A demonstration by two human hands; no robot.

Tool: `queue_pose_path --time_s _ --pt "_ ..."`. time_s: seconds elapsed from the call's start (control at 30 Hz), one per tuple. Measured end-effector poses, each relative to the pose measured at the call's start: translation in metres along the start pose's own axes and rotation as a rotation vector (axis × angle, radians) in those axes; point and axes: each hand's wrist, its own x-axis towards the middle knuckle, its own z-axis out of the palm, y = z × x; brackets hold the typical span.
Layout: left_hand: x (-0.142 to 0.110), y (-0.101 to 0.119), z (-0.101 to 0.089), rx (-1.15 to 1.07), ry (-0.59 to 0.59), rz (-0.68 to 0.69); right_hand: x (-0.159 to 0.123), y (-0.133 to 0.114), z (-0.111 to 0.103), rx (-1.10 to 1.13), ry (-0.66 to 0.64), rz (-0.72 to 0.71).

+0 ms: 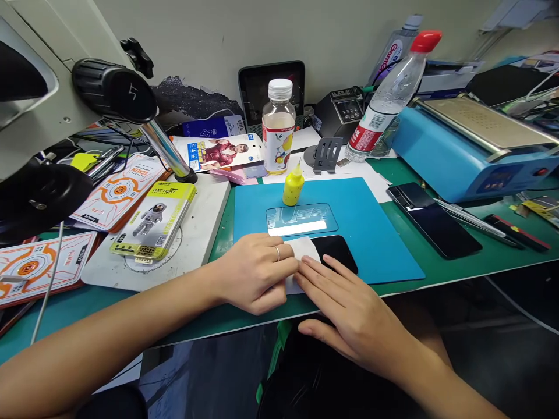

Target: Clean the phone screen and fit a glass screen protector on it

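Note:
A phone with a dark screen [336, 250] lies on the blue mat [375, 233], close to the table's front edge. A white wipe [305, 249] covers its left part. My left hand [257, 273], with a ring on one finger, is closed over the left side of the wipe; its fingertips are partly hidden. Stretched out and flat, my right hand [340, 305] rests its fingertips on the wipe and the phone, thumb apart. Just behind the hands is a clear, black-edged glass panel [302, 219]. Behind that panel stands a small yellow dropper bottle [293, 186].
Battery packs [152, 221] lie on a white base [205, 233] under a microscope [113, 87] at left. A juice bottle [278, 128] and red-capped bottle [388, 105] stand behind. At right are a blue heating plate machine [467, 151], another phone [437, 221] and tweezers [476, 221].

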Motion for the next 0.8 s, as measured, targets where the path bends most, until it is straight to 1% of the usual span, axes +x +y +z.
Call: queue_pose_path --time_s 0.1,0.2,0.27,0.3,0.4,0.5,0.57,0.7,0.8 --pt "-0.002 -0.001 -0.002 -0.077 0.123 -0.095 -0.001 0.002 -0.001 -0.014 0.012 0.032" --pt "-0.004 -0.001 -0.002 -0.173 0.29 -0.244 0.001 0.002 -0.003 -0.035 0.031 0.062" --pt "-0.005 -0.002 -0.001 -0.214 0.37 -0.342 0.007 -0.003 0.0 -0.053 -0.029 0.067" --pt "-0.005 -0.002 0.0 -0.223 0.39 -0.384 0.011 -0.006 0.003 -0.067 -0.071 0.074" --pt "-0.004 -0.002 0.003 -0.221 0.374 -0.463 0.026 -0.017 0.017 -0.109 -0.157 0.129" --pt "-0.003 -0.004 0.004 -0.209 0.35 -0.49 0.04 -0.027 0.03 -0.077 -0.181 0.202" --pt "-0.002 -0.004 0.004 -0.215 0.352 -0.497 0.045 -0.032 0.035 -0.03 -0.198 0.219" --pt "-0.002 -0.004 0.003 -0.238 0.353 -0.509 0.04 -0.038 0.034 -0.009 -0.212 0.158" --pt "-0.002 -0.003 0.001 -0.238 0.346 -0.51 0.025 -0.031 0.025 -0.077 -0.186 0.117"
